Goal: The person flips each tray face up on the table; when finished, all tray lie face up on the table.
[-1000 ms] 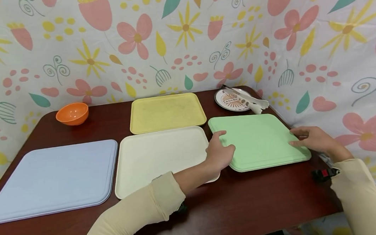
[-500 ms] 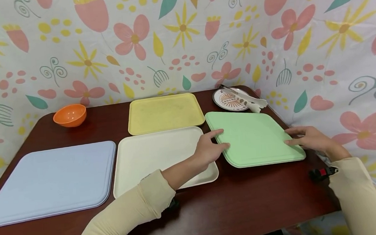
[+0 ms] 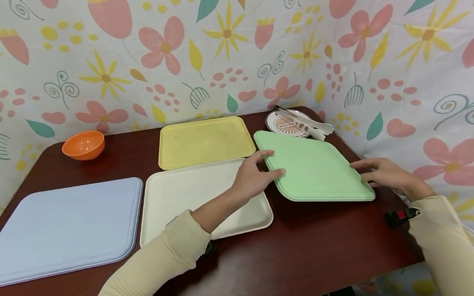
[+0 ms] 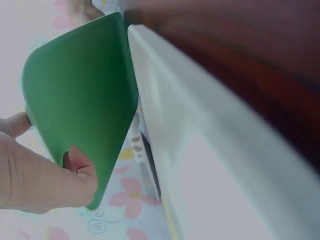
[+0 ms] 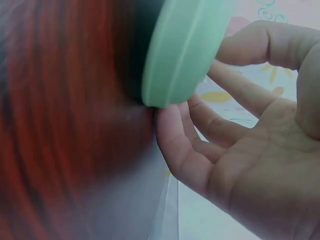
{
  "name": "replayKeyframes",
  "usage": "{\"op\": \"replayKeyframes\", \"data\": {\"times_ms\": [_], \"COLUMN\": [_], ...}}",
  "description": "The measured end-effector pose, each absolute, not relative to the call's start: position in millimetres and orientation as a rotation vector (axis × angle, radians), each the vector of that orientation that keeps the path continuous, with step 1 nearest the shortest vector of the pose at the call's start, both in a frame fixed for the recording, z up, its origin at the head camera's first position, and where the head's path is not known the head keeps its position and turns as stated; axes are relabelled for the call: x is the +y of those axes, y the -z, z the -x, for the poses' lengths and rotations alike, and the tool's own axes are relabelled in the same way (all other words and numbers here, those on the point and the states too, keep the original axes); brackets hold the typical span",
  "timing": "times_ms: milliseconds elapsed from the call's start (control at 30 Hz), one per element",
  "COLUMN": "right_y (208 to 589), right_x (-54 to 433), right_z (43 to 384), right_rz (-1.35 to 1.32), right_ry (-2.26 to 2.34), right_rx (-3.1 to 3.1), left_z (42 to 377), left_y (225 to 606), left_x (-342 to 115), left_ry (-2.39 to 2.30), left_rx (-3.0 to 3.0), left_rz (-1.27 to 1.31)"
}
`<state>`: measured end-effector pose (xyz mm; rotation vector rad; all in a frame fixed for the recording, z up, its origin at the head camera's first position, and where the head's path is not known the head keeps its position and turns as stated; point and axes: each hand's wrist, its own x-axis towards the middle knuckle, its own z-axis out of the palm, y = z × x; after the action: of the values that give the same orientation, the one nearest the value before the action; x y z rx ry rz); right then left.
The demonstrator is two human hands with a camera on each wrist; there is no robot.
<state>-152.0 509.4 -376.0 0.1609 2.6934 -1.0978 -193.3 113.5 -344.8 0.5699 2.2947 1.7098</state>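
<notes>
Lifted since 1 s ago on its left side: green tray [image 3: 314,166], now tilted, left end higher than right, shadow showing under its near edge. It's held btwn both hands at the table's right end; whether its right end is borne by the wood can't be told.

Floral cloth [image 3: 214,15] is hung behind & along the right, close to the tray's right end, so little room is left that side. Dark wood table [image 3: 306,247] is seen as a broad strip btwn green tray & front edge, so more room is given there.

Blue tray [image 3: 64,226] is laid far left, parted from cream tray [image 3: 194,186] by a thin gap. Cream's right edge is set nr green's raised left edge; yellow tray [image 3: 206,143] is placed just behind cream, edges almost met.

Green's left edge is pinched by left hand [image 3: 248,176], thumb & fingers parted abt an edge's thickness. Its right edge is gripped by right hand [image 3: 387,176], lower fingertips tucked under the rim, upper digit alongside.

Printed plate [image 3: 277,123], back right, is partly overlapped in head view by green's far edge. Orange bowl [image 3: 84,146] is set back left. Tongs [image 3: 320,128] are laid across the plate, white heads past its rim.
</notes>
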Motion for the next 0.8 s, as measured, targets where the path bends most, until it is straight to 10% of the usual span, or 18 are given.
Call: {"op": "replayKeyframes", "data": {"times_ms": [800], "right_y": [372.3], "right_x": [489.2], "right_z": [159.8], "right_rz": [-0.242], "right_ry": [1.245], "right_rx": [2.586], "left_z": [197.6], "left_y": [308.5], "left_x": [117.9], "left_ry": [-1.825], "left_rx": [2.268], "left_rz": [-0.746]}}
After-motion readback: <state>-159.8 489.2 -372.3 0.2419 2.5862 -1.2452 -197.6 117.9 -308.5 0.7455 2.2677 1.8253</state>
